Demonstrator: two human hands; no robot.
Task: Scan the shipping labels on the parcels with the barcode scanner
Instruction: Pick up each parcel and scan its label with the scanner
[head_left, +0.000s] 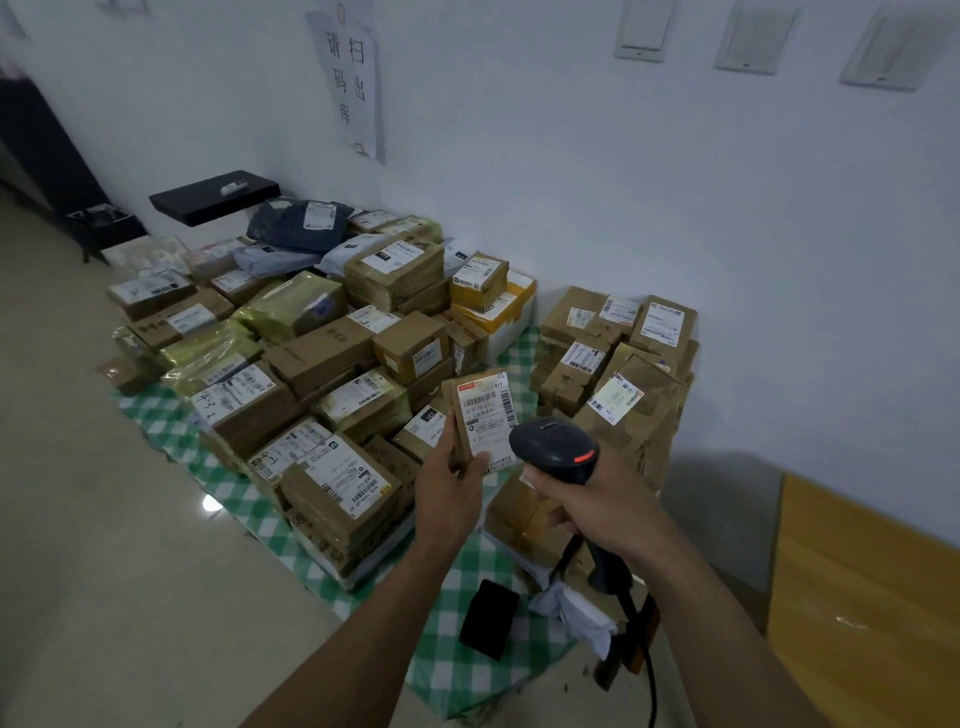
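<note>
While the parcel (480, 423) is held upright above the checked cloth (467, 597) in the left hand (449, 486), with the thumb pressed on the lower edge of its label (488, 415) and the fingers curled behind it, the scanner (558, 449) is gripped by its handle in the right hand (597, 501), whose fingers are closed round it. The scanner's head is seen just beside the parcel's lower right corner, with a red light (584, 457) showing on its back; its window is hidden, so the aim cannot be told. The step in hand is judged to be the reading of this one label. It is likely done best if the scanner is drawn a little back and its window is turned squarely at the barcode near the label's top. The parcel should be tilted so that no glare falls across the bars, and the thumb should be kept low, clear of the printing. The cable (649, 675) should be left slack, and the piled parcels (322, 353) behind kept out of the beam.
</note>
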